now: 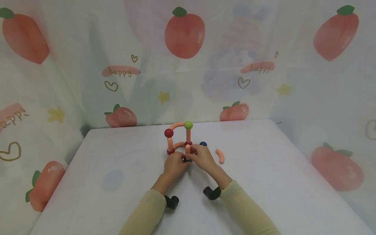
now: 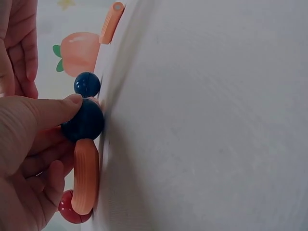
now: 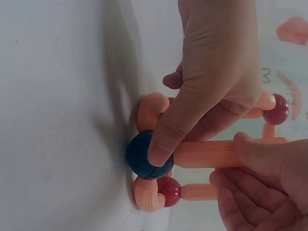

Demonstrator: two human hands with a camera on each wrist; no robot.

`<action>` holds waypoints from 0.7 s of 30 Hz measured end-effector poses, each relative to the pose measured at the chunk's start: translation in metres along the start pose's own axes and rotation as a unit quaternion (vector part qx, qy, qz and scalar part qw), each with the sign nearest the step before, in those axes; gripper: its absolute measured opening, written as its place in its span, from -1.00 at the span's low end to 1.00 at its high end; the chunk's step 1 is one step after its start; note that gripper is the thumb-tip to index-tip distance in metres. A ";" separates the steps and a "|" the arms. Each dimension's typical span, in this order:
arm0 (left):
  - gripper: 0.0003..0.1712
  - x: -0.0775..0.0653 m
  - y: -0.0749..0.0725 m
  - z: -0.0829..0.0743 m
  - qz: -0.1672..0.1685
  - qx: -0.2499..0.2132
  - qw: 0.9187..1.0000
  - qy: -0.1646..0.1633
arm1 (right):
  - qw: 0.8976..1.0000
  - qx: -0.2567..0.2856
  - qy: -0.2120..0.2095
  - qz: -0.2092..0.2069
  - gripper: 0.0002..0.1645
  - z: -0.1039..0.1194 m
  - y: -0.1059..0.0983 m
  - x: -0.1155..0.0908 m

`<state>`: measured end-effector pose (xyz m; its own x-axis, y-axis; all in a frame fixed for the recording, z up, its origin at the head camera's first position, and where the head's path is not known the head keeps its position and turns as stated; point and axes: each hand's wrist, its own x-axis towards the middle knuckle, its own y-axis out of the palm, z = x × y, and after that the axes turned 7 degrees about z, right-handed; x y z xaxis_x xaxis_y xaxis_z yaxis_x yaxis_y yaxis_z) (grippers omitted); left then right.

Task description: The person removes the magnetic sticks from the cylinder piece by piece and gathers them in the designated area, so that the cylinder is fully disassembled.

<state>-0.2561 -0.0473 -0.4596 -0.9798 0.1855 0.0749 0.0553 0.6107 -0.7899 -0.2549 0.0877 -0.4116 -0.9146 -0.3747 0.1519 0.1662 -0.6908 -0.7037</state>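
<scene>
Two hands work at a small toy frame (image 1: 170, 143) just below the centre of the head view. Its parts look like hard plastic: probably light, stiff and not easily broken, though the glossy balls may slip or roll under a fingertip. The ribbed rods should give a surer grip. The joints seem the weak spot, since a sideways knock might part a rod from its ball, so a ball is best steadied low by its sides and a rod held along its straight middle.

The left hand (image 1: 174, 164) pinches a dark blue ball (image 3: 139, 155) at the frame's near corner, thumb pressed on it. The right hand (image 1: 203, 157) pinches an upright rod (image 3: 204, 154) whose lower end meets that ball.

The rods are peach-orange, some straight, some curved. A green ball (image 1: 188, 125) sits at the frame's upper right and a red ball (image 1: 168, 133) at its upper left, with more red lower down. Right of the frame, a second blue ball (image 1: 203, 143) shows, partly hidden, and a loose curved rod (image 1: 221, 156) lies on the white table (image 1: 252, 156).
</scene>
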 end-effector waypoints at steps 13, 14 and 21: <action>-0.69 0.004 -0.006 -0.008 0.022 0.043 0.999 -0.019 | 1.000 0.004 0.009 -0.025 -0.78 -0.003 0.005 0.000; -0.69 0.004 -0.007 -0.009 0.025 0.045 0.998 -0.022 | 1.000 0.007 0.007 -0.026 -0.78 -0.004 0.006 -0.001; -0.70 0.004 -0.010 -0.014 0.033 0.050 0.998 -0.027 | 0.999 0.019 0.004 -0.040 -0.82 -0.004 0.007 -0.001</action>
<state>-0.2584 -0.0421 -0.4430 -0.9838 0.1790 -0.0100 0.1029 0.5178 -0.8493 -0.2541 0.0856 -0.4197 -0.9282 -0.3130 0.2013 0.1064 -0.7416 -0.6624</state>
